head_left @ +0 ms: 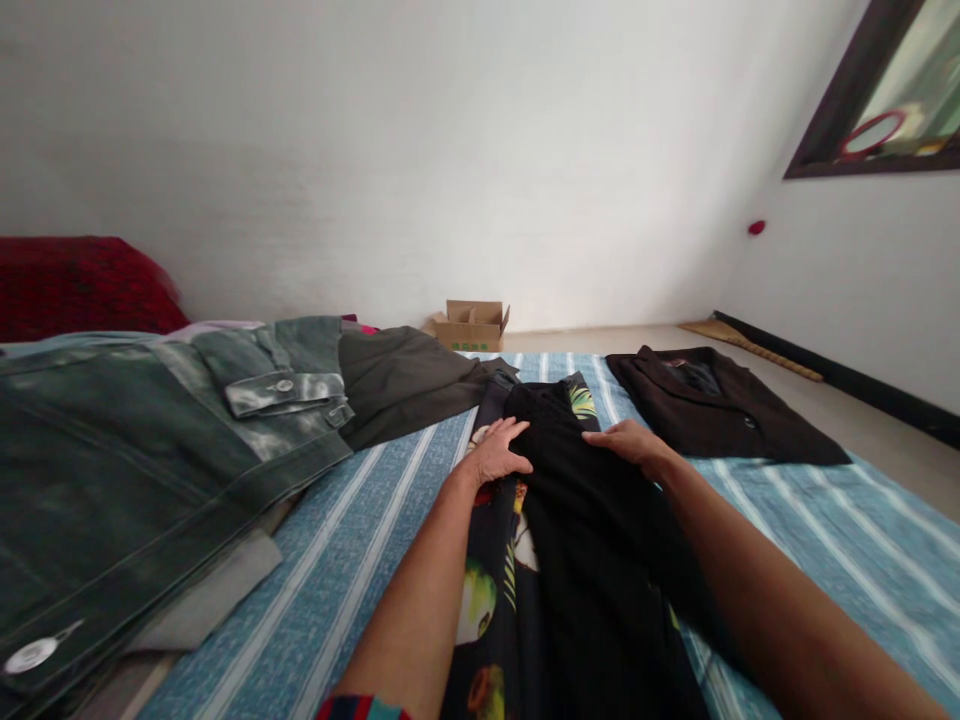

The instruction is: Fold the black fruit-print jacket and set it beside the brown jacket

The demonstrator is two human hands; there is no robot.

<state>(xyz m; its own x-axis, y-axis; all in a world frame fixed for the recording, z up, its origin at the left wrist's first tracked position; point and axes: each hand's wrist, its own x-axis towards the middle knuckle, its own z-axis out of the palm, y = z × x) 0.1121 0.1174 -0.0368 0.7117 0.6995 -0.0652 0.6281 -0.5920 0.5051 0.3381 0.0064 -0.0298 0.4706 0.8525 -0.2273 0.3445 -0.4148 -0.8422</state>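
Black trousers (570, 520) with a gathered waist end lie lengthwise in front of me, on top of a dark garment with a colourful fruit and leaf print (478, 600). My left hand (499, 452) rests on the left edge of the trousers near the waist, its fingers spread apart. On the opposite edge, my right hand (630, 440) grips the black cloth with the thumb on top; its other fingers are mostly hidden. Both garments are spread on a blue and white striped sheet (375, 530).
A dark green denim jacket (150, 450) and a grey-green garment (412, 385) lie at left. At right is a folded dark brown garment (720, 400). An open cardboard box (472, 325) stands by the wall, and a red cover (82, 285) sits far left.
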